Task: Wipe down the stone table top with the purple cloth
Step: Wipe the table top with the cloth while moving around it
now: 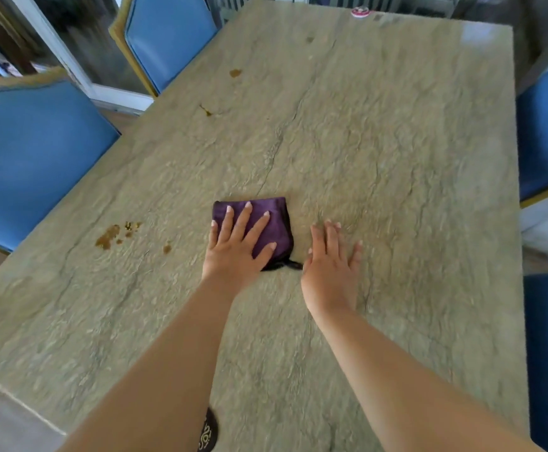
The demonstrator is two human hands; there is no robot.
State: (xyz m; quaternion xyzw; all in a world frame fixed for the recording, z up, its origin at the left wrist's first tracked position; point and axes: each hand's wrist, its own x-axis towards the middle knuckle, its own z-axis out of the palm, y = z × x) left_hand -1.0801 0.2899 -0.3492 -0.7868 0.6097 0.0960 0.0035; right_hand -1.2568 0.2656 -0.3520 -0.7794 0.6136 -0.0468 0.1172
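Flat and spread, the left hand (236, 246) pressed the folded purple cloth (267, 223) onto the middle of the stone table top (380, 141). Just beside it, the right hand (329, 265) lay flat on bare stone. Brown stains (108, 236) marked the left side; blue chairs (31, 158) flanked both edges.

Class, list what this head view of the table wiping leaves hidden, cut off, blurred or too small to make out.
1. Table under the cloth: covered by the cloth and the left hand.
2. Pink object at the far edge: too small and blurred to identify.
3. Near right table corner: cut off by the frame's bottom edge.
4. Right hand's palm contact: hidden by the hand itself.
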